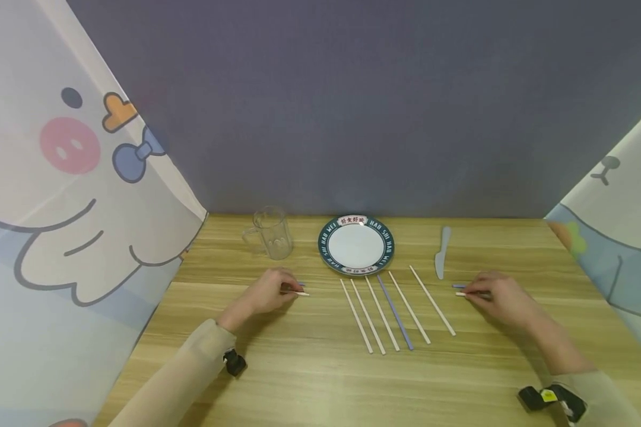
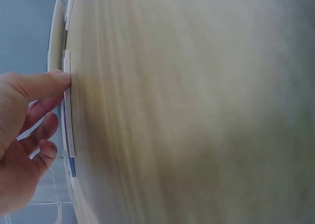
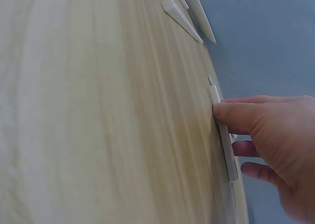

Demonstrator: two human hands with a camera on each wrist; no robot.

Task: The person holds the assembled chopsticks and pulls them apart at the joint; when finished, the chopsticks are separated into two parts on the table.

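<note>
My left hand pinches a white stick, my right hand another white stick; both partly hide blue sticks just beyond.

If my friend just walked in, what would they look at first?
Probably the row of thin sticks in the middle of the table, with one purple stick among the white ones. Behind it sits a round, dark-rimmed plate. To either side, the left hand and right hand each pinch a white stick.

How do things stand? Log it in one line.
left hand: pinches white stick | right hand: pinches another white stick | between them: row of sticks | beyond row: plate
</note>
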